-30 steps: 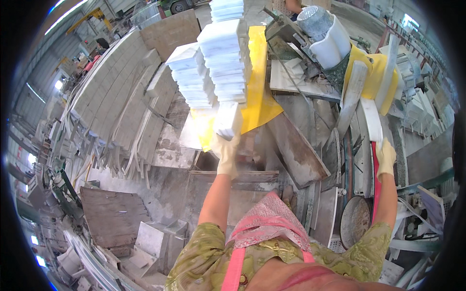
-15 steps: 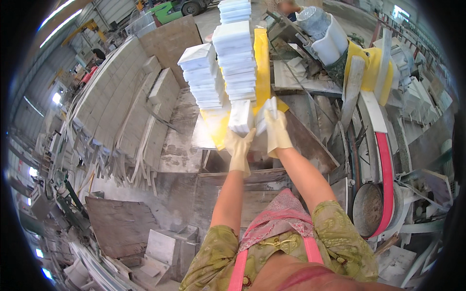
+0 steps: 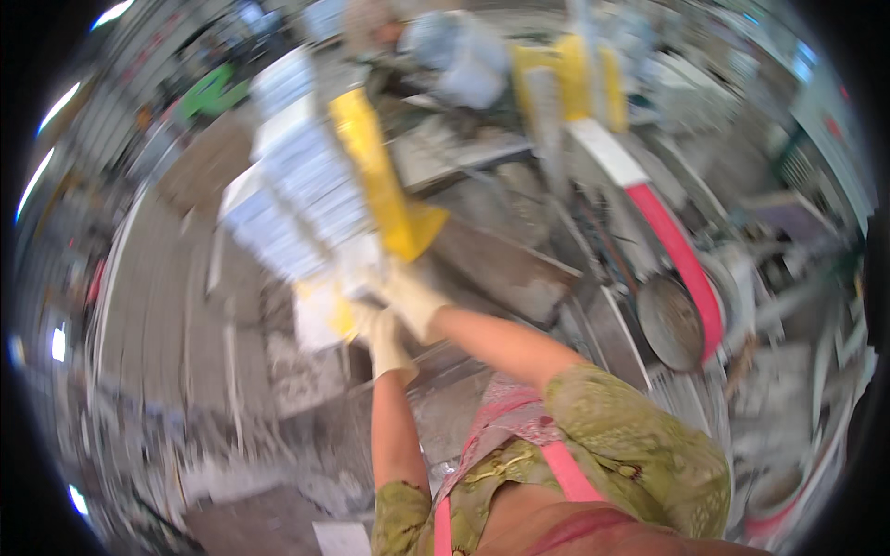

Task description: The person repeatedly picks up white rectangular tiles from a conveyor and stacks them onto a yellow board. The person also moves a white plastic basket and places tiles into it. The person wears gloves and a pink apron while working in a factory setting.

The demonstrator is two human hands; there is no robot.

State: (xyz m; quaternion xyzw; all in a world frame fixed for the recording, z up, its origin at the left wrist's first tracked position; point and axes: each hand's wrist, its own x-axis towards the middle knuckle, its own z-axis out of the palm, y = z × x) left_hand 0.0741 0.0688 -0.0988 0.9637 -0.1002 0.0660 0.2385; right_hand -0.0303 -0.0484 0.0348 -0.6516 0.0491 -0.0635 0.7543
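Observation:
Both my hands wear pale cream gloves and are together at the front of the tall stacks of white stone slabs point(image 3: 311, 162). My left hand point(image 3: 375, 332) is at the near lower side of a short white stack of slabs point(image 3: 360, 258). Close beside it, my right hand point(image 3: 408, 295) is against the short stack's right side. Blur smears the fingers of both hands, so their grip does not show. Yellow sheeting point(image 3: 371, 176) stands along the right of the tall stacks, and more lies beneath the short stack.
Long grey stone strips point(image 3: 171, 287) are stacked at the left. A brown board point(image 3: 501, 264) slopes to the right of my hands. Further right are a pink belt point(image 3: 675, 236) and a round wheel point(image 3: 669, 324). A person's blurred head point(image 3: 375, 23) shows at the far side.
The view has turned, shifting the scene left and tilting it. My right hand, earlier holding a white slab apart from the short stack, is now against that stack, nearer my left hand.

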